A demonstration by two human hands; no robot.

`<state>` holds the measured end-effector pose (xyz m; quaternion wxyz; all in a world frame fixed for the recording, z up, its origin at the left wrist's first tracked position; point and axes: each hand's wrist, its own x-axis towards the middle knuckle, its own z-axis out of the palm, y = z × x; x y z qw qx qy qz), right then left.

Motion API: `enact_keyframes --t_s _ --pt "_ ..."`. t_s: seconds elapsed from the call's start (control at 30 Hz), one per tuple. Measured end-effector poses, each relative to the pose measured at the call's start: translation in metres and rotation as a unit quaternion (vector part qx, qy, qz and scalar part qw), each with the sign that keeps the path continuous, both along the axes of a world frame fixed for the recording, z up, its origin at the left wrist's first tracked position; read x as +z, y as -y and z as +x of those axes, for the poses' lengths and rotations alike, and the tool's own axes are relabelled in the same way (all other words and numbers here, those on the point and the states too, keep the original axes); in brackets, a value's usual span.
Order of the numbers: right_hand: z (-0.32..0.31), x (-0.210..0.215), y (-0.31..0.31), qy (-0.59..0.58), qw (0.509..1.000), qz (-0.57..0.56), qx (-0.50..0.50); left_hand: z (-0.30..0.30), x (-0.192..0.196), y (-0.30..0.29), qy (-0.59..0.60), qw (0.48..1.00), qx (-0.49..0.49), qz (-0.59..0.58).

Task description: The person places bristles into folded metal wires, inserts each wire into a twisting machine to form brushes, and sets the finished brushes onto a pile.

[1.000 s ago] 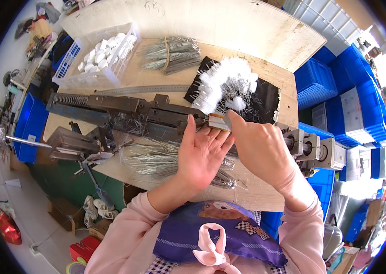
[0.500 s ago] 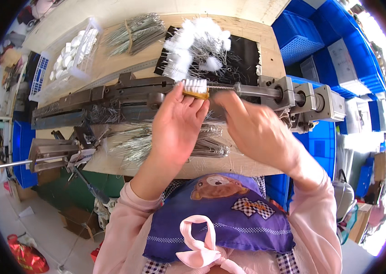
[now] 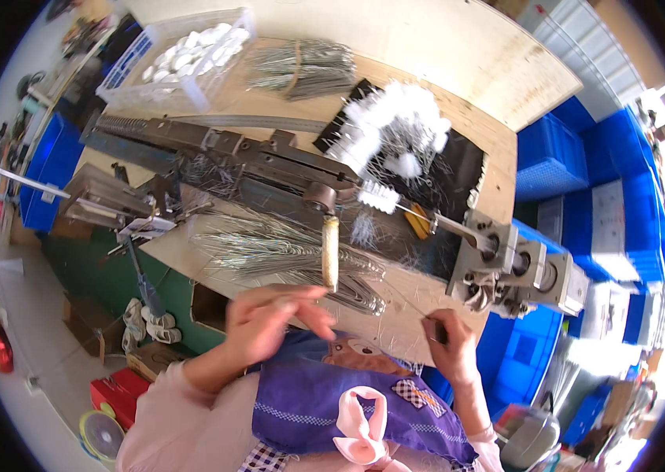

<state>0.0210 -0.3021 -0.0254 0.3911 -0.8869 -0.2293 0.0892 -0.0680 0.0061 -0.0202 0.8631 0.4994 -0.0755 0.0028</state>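
A white-bristled brush (image 3: 378, 195) on a metal stem sits between the jaw of a long metal bench machine (image 3: 269, 161) and its round spindle (image 3: 458, 230). Just below the machine's lever handle (image 3: 331, 253), my left hand (image 3: 273, 318) is blurred, its fingers stretched out and holding nothing. At the table's front edge my right hand (image 3: 450, 338) is closed in a pinch on a thin wire (image 3: 407, 300) that slants up and left. Bundles of bent metal wires (image 3: 269, 248) lie in front of the machine. A yellow piece (image 3: 417, 222) rests beside the spindle.
A pile of finished white brushes (image 3: 403, 126) lies on a black sheet (image 3: 466, 169). Behind the machine are a clear crate (image 3: 206, 93) of white round pieces and a tied wire bundle (image 3: 309, 67). Blue bins (image 3: 553, 157) stand at the right. A second metal fixture (image 3: 100, 193) juts out at the left.
Both hands have left the brush and come back toward me; the brush now sits by itself in the machine. The right hand now pinches a wire. The whole view has turned and shifted.
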Motion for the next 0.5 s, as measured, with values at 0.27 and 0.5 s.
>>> enact_keyframes --t_s 0.27,0.5 --pt "0.041 0.037 -0.006 0.055 0.969 0.236 -0.053 -0.143 -0.038 -0.178 -0.365 0.261 0.493 0.745" --pt "0.052 0.036 0.001 0.024 0.963 0.266 -0.026 -0.108 -0.034 -0.131 -0.361 0.416 0.517 0.655"
